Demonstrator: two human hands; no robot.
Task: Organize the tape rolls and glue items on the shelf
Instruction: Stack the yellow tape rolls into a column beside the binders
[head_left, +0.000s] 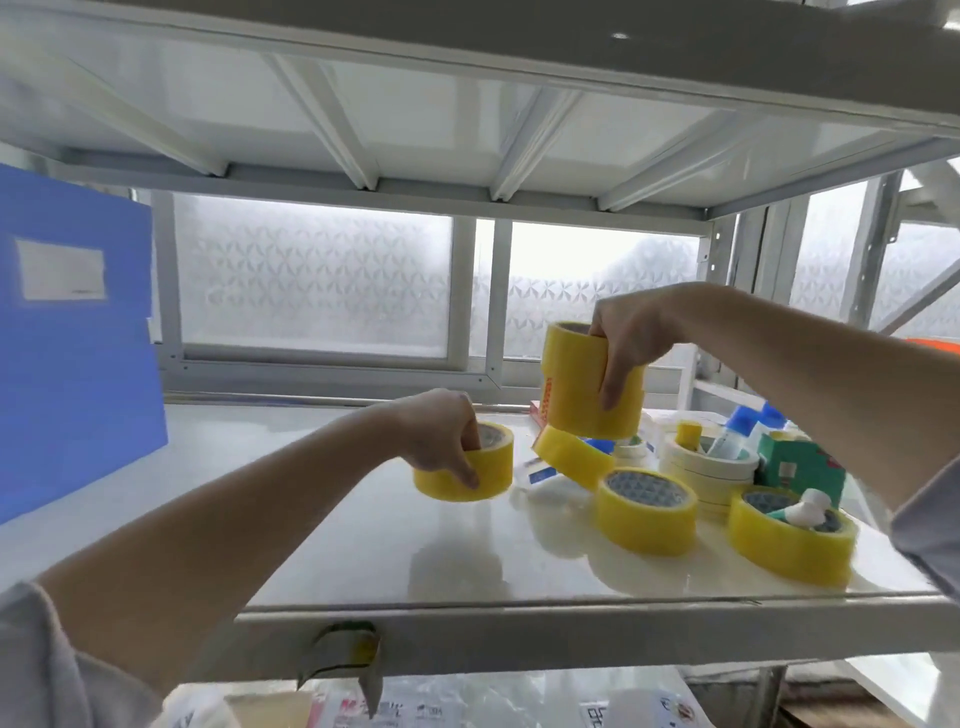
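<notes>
Head view: left hand (441, 436) grips one yellow tape roll (467, 470), core axis upright, centre frame above the shelf (363, 525). Right hand (628, 343) clamps two stacked yellow rolls (582, 384), upright. Three more yellow rolls lower right: two flat, one tilted.

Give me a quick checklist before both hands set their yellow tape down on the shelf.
1. Left hand grips one tape roll, fingers in its core: ok.
2. Right hand holds a stack of two rolls: ok.
3. Stack aligned: not ok, the rolls sit slightly offset.
4. Bare shelf under the left hand: ok.
5. Space under the stack: not ok, a tilted roll lies there.
6. Whether the left roll touches the shelf: cannot tell.
</notes>
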